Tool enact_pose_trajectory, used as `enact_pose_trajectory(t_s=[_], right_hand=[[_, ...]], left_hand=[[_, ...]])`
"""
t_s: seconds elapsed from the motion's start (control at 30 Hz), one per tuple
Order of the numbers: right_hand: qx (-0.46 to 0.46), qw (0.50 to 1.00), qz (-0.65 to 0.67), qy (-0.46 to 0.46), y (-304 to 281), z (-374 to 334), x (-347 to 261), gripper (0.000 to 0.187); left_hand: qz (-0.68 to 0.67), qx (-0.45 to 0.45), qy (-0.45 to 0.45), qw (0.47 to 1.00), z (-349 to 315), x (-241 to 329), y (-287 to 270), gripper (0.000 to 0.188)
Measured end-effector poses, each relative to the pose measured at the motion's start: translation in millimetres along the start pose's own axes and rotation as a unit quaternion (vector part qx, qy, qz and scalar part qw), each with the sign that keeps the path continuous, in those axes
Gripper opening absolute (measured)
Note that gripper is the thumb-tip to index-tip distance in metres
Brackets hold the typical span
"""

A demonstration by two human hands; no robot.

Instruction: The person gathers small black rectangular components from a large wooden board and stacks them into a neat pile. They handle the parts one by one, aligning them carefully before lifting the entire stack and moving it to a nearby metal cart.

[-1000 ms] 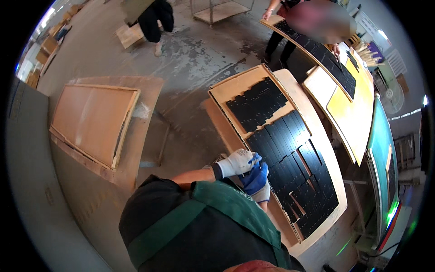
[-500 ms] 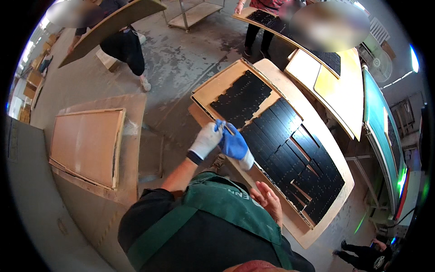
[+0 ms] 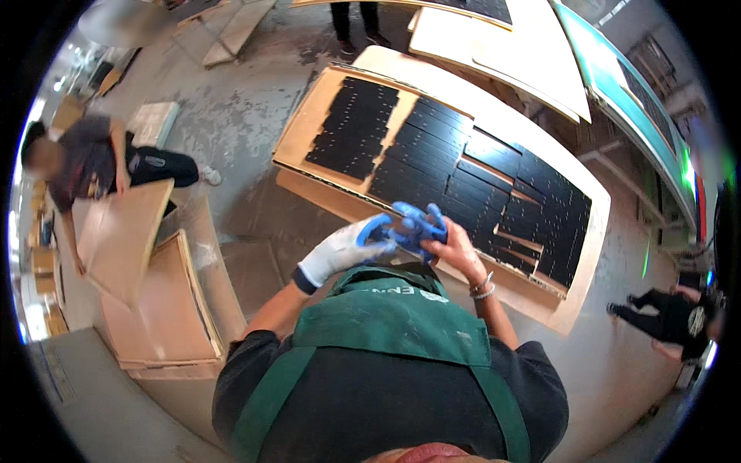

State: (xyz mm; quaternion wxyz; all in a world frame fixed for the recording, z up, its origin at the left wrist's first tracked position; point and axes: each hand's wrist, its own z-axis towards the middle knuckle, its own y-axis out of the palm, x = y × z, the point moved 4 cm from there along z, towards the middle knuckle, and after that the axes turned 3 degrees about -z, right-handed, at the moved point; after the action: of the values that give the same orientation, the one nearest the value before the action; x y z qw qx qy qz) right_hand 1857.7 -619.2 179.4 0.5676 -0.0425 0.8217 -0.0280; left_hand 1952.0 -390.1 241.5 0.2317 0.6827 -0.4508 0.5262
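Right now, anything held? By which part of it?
Yes: a loose blue glove, held at its right side by the bare right hand's fingers. Can't tell whether the gloved left hand grips it too.

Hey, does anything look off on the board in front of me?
Yes: narrow wood-coloured gaps break up the otherwise close-set flat black strips, mainly in the right half of the pale wooden board. They look odd because neighbouring strips sit tight together. They may be intended, though.
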Motion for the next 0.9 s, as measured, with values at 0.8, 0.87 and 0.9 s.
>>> enact_pose_trajectory(t_s=[0.8,0.87,0.9], right_hand=[[-0.212,0.734,-0.55,-0.337,156.3,2.8,9.0,0.014],[-0.19,0.717,-0.553,-0.378,164.2,4.9,7.3,0.015],[-0.213,0.722,-0.571,-0.327,168.4,7.1,11.4,0.015]], left_hand=[[0.34,-0.067,-0.022,0.938,1.2,-60.6,12.6,0.052],[0.378,-0.072,-0.033,0.922,3.2,-67.2,13.6,0.05],[0.379,-0.067,-0.02,0.923,1.8,-70.8,15.7,0.05]])
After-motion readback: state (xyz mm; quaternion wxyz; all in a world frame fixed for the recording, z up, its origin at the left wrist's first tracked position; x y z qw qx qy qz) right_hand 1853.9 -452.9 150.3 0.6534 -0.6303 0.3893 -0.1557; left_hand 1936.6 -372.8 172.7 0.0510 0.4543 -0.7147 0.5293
